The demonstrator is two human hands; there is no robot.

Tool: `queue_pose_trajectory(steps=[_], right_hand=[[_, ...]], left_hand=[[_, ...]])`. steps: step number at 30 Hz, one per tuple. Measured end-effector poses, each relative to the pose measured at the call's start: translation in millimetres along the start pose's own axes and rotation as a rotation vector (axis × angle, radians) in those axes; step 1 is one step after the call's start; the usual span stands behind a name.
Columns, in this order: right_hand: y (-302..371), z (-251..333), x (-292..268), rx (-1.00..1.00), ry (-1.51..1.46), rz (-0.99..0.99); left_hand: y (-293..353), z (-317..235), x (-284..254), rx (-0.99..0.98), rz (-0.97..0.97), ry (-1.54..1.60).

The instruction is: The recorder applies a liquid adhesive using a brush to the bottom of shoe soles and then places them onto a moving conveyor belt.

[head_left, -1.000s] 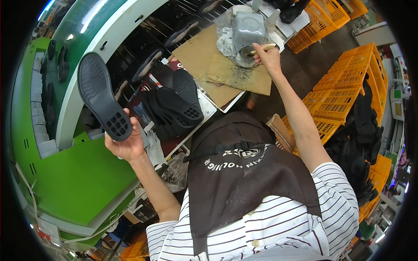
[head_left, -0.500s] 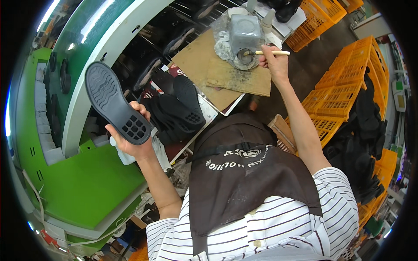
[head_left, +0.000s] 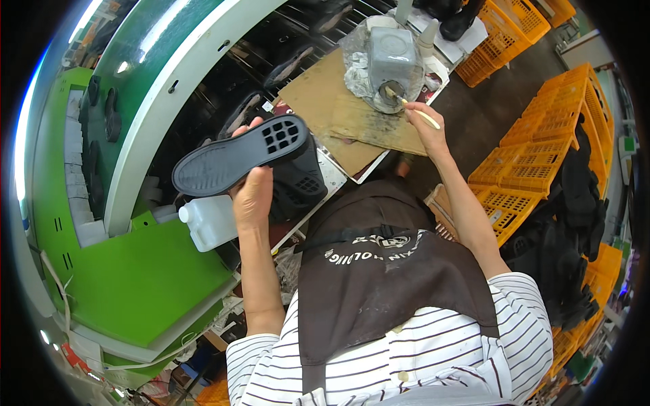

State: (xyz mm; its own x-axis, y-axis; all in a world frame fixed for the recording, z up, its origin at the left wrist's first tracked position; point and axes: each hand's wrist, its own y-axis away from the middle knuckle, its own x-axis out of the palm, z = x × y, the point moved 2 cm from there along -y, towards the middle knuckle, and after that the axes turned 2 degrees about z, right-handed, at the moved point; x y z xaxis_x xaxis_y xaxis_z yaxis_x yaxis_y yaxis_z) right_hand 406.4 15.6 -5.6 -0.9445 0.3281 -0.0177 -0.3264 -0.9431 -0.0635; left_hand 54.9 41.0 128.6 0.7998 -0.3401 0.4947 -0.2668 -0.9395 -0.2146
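Observation:
A dark grey shoe sole (head_left: 230, 157) lies across my left hand (head_left: 254, 193), gripped between thumb and fingers, its tread facing up and its grid-patterned heel toward the right. My right hand (head_left: 428, 128) is closed on a brush (head_left: 421, 115) with a pale handle. The brush's bristles reach into the dark round mouth of a cut translucent plastic container (head_left: 393, 64), which is wrapped in clear plastic film. Beneath the container is a stained cardboard sheet (head_left: 369, 125). More black soles (head_left: 302, 179) are stacked on the table behind my left hand, partly hidden by the held sole.
A white plastic jug (head_left: 211, 222) stands beside my left wrist. On the left is a green machine (head_left: 128, 284) with a pale curved frame (head_left: 159, 101). Dark shoe parts rest on the rack (head_left: 271, 51) behind. Orange crates (head_left: 535, 159) holding black soles line the right.
My left hand has swung the sole from steeply tilted to nearly level, its heel now to the right. The brush has tilted, its handle end lower, with its tip still at the container's mouth.

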Motion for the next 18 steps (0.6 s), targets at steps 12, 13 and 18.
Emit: queue_pose_trajectory(steps=[12,13,18], right_hand=[[4.3,-39.1,9.0,0.246,-0.906,-0.137],[5.0,-38.1,11.0,0.257,-0.957,-0.153],[6.0,1.6,24.8,0.278,-1.161,-0.055]], left_hand=[[-9.8,23.3,27.7,-0.023,-0.106,0.057],[-11.4,24.9,28.8,-0.001,-0.107,0.031],[-18.6,28.2,35.7,0.103,-0.081,-0.111]])
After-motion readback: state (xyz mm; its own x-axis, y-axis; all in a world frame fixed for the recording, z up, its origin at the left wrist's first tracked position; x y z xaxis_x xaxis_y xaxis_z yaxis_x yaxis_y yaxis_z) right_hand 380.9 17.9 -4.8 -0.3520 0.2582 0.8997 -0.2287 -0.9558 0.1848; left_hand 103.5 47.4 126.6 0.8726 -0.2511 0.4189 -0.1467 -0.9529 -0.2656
